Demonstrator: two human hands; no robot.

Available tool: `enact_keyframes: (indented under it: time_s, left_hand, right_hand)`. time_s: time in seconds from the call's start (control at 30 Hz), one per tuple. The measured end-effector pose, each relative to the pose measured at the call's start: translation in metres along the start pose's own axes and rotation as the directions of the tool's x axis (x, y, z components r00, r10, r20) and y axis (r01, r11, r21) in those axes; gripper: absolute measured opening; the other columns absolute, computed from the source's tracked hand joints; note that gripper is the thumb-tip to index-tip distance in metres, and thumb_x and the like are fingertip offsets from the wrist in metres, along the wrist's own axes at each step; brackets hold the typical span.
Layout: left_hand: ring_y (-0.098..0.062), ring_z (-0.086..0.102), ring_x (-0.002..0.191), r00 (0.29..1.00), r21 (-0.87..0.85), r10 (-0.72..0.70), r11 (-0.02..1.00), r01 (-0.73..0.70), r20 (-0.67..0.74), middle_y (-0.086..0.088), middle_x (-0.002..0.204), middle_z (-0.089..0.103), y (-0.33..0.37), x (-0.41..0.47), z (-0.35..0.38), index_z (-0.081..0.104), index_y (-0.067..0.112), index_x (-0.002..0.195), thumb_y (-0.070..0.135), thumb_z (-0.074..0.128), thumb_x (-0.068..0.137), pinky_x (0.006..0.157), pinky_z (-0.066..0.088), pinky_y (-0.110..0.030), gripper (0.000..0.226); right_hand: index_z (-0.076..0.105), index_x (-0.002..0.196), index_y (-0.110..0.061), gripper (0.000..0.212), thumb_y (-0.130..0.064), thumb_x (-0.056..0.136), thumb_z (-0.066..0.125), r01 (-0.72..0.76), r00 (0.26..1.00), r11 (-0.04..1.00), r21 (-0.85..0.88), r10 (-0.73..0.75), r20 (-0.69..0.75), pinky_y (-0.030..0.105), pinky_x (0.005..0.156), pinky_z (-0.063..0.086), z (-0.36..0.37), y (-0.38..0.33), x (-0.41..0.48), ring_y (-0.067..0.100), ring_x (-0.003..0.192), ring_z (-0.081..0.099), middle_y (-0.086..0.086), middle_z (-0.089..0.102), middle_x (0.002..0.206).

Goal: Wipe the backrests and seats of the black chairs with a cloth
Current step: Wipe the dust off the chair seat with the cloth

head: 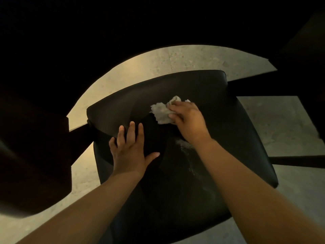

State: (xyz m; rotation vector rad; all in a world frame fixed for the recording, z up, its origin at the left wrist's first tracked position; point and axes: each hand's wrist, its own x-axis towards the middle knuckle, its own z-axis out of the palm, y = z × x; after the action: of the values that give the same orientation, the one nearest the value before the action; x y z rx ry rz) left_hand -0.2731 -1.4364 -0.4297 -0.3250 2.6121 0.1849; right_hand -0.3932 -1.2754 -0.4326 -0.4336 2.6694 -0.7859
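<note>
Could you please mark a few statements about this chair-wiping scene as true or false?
1. The right hand grips the cloth against the black chair. True.
2. The left hand holds a spray bottle. False: it rests flat on the chair with its fingers spread and holds nothing.
3. The cloth is dark blue. False: it is pale, whitish and crumpled.
4. A whitish smear shows on the seat near the right wrist. True.
5. The chair stands on a dark carpet. False: the lit floor around it is pale and speckled.
</note>
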Motion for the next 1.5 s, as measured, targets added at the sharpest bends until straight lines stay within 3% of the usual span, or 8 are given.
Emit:
enact_keyframes:
  time_s: [0.3, 0.5, 0.67, 0.8, 0.93, 1.17, 1.4, 1.5]
  left_hand:
    - [-0.029, -0.024, 0.146, 0.997, -0.095, 0.072, 0.993, -0.069, 0.035, 0.000, 0.159, -0.027, -0.007, -0.012, -0.002, -0.015, 0.025, 0.153, 0.069, 0.036, 0.090, 0.121, -0.001, -0.050, 0.092]
    - [-0.029, -0.023, 0.147, 0.993, -0.054, 0.119, 0.992, -0.117, 0.025, -0.001, 0.161, -0.022, -0.015, -0.024, 0.002, -0.008, 0.024, 0.155, 0.070, 0.032, 0.091, 0.120, -0.004, -0.050, 0.089]
    - [-0.030, -0.017, 0.148, 0.994, -0.059, 0.105, 0.993, -0.105, -0.002, -0.005, 0.161, -0.019, -0.025, -0.031, 0.008, -0.005, 0.019, 0.156, 0.068, 0.037, 0.091, 0.120, 0.000, -0.044, 0.091]
    - [-0.031, -0.011, 0.149, 0.989, -0.077, 0.149, 0.986, -0.149, -0.012, -0.007, 0.163, -0.009, -0.039, -0.035, 0.011, 0.006, 0.016, 0.156, 0.062, 0.046, 0.091, 0.120, 0.001, -0.044, 0.090]
    - [-0.040, 0.024, 0.144, 0.963, 0.033, 0.259, 0.966, -0.257, -0.076, -0.017, 0.157, 0.027, -0.049, -0.040, 0.017, 0.038, 0.008, 0.147, 0.054, 0.071, 0.077, 0.111, 0.028, -0.056, 0.090]
    - [-0.036, 0.026, 0.137, 0.929, 0.065, 0.345, 0.939, -0.339, -0.136, -0.020, 0.148, 0.040, -0.052, -0.046, 0.032, 0.049, 0.004, 0.137, 0.050, 0.078, 0.069, 0.103, 0.033, -0.055, 0.087]
    - [-0.041, 0.041, 0.134, 0.901, 0.078, 0.424, 0.905, -0.418, -0.089, -0.018, 0.149, 0.042, -0.071, -0.039, 0.031, 0.052, 0.003, 0.137, 0.044, 0.075, 0.074, 0.100, 0.042, -0.053, 0.078]
    - [-0.041, 0.037, 0.137, 0.896, 0.100, 0.434, 0.900, -0.425, -0.091, -0.018, 0.151, 0.038, -0.071, -0.041, 0.032, 0.049, 0.002, 0.140, 0.053, 0.052, 0.086, 0.102, 0.041, -0.054, 0.074]
  right_hand:
    - [0.069, 0.112, -0.026, 0.025, -0.014, 0.090, 0.063, -0.055, 0.998, 0.998, 0.035, 0.054, 0.040, 0.038, 0.105, 0.042, -0.029, 0.023, -0.097, 0.001, 0.113, 0.049, -0.009, 0.065, 0.117]
    - [0.064, 0.122, -0.022, 0.029, -0.021, 0.094, 0.058, -0.067, 0.987, 0.998, 0.020, 0.069, -0.146, 0.019, 0.101, 0.030, -0.033, -0.012, -0.045, 0.009, 0.119, 0.049, -0.005, 0.063, 0.124]
    - [0.058, 0.130, -0.030, 0.036, -0.033, 0.094, 0.057, -0.110, 0.994, 0.994, 0.006, 0.109, 0.009, 0.044, 0.112, 0.033, 0.012, -0.023, -0.034, 0.021, 0.134, 0.038, -0.004, 0.050, 0.140]
    - [0.061, 0.125, -0.032, 0.032, -0.029, 0.094, 0.055, -0.074, 0.997, 0.997, -0.026, 0.074, 0.010, 0.044, 0.109, 0.036, 0.020, -0.009, -0.078, 0.017, 0.130, 0.042, -0.006, 0.052, 0.139]
    - [0.066, 0.117, -0.031, 0.027, -0.027, 0.092, 0.057, -0.030, 0.990, 0.990, -0.136, 0.048, 0.132, 0.035, 0.098, 0.045, 0.000, -0.011, -0.124, 0.012, 0.112, 0.050, -0.008, 0.058, 0.126]
    - [0.060, 0.122, -0.028, 0.032, -0.036, 0.092, 0.051, -0.382, 0.875, 0.921, 0.077, 0.387, -0.291, 0.018, 0.084, 0.041, 0.020, -0.073, -0.108, 0.005, 0.103, 0.051, -0.009, 0.052, 0.117]
    - [0.053, 0.127, -0.026, 0.032, -0.031, 0.095, 0.054, -0.393, 0.905, 0.911, -0.127, 0.358, -0.229, 0.025, 0.078, 0.046, 0.052, -0.058, -0.100, 0.013, 0.105, 0.052, -0.003, 0.049, 0.120]
    - [0.057, 0.124, -0.024, 0.031, -0.032, 0.093, 0.056, -0.571, 0.781, 0.820, -0.051, 0.523, -0.340, 0.024, 0.073, 0.044, 0.037, -0.036, -0.141, 0.012, 0.099, 0.054, -0.003, 0.051, 0.117]
